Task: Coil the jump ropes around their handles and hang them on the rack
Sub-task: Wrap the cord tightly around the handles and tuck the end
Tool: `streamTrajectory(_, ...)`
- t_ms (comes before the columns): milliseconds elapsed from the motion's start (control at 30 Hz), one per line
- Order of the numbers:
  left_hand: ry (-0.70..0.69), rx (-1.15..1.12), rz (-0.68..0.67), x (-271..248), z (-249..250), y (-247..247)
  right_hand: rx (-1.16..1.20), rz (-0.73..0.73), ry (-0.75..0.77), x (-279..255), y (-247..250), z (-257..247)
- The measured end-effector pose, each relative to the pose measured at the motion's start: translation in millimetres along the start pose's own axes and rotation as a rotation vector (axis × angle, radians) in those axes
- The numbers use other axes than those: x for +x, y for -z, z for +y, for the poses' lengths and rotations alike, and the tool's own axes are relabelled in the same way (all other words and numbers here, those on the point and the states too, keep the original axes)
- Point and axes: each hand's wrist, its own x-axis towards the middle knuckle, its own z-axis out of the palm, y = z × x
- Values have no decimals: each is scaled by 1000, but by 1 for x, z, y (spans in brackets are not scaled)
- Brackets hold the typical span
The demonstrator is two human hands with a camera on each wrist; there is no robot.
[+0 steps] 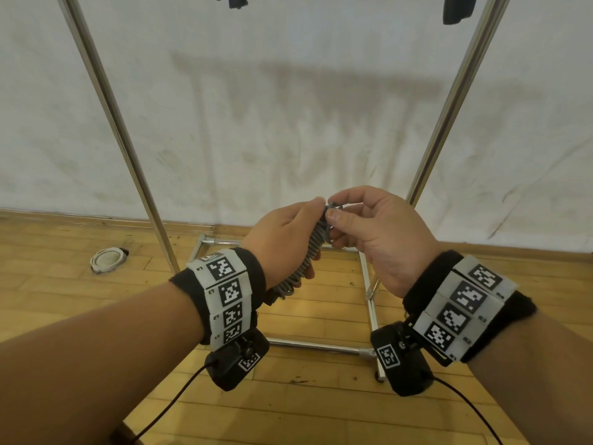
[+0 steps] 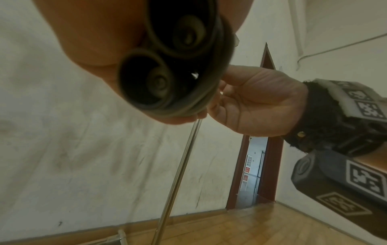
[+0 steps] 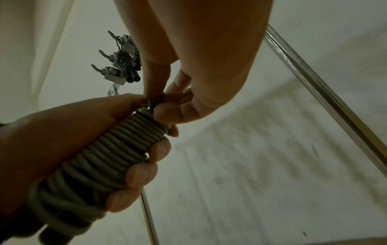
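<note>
Jump rope [image 1: 305, 258], grey and already wound in tight turns round its paired handles, sits in the left hand [image 1: 282, 239], whose fingers curl about the bundle. To the right, the right hand [image 1: 375, 232] pinches the rope's top end between thumb and fingertips, just above the left thumb. The coiling looks nearly finished; securing that end seems the step in hand. Next, I judge, the bundle must be lifted to the rack [image 1: 455, 101] hooks above both hands.
</note>
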Motion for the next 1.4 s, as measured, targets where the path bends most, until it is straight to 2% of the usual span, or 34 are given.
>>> streamTrajectory(100,-11,-3,-14,1,-1,0,-52,47,38,-1,-2,3)
streamTrajectory(200,40,-87,-51,3,-3,0,-14,68,44,-1,-6,5)
streamTrajectory(367,184,-358,-172,8,-3,1,102,9,12,2,3,-2)
streamTrajectory(500,146,-461,-226,11,-2,6,112,-78,0,3,13,-9)
streamTrajectory(633,64,-432,-219,14,-2,10,10,-118,-10,7,29,-15)
streamTrajectory(733,2,-300,-214,14,-3,11,-82,-120,-14,7,35,-17)
streamTrajectory(933,-49,-221,-204,15,-4,9,105,-199,-34,5,26,-18)
streamTrajectory(1067,-62,-18,-186,15,-1,21,167,-196,-122,3,27,-15)
streamTrajectory(1233,-151,553,-33,13,1,30,78,-144,-231,5,25,-18)
streamTrajectory(1333,-295,1005,22,14,-4,26,-36,-106,-256,5,26,-27)
streamTrajectory(1400,-380,1132,54,13,-6,18,-59,-82,-251,6,31,-35)
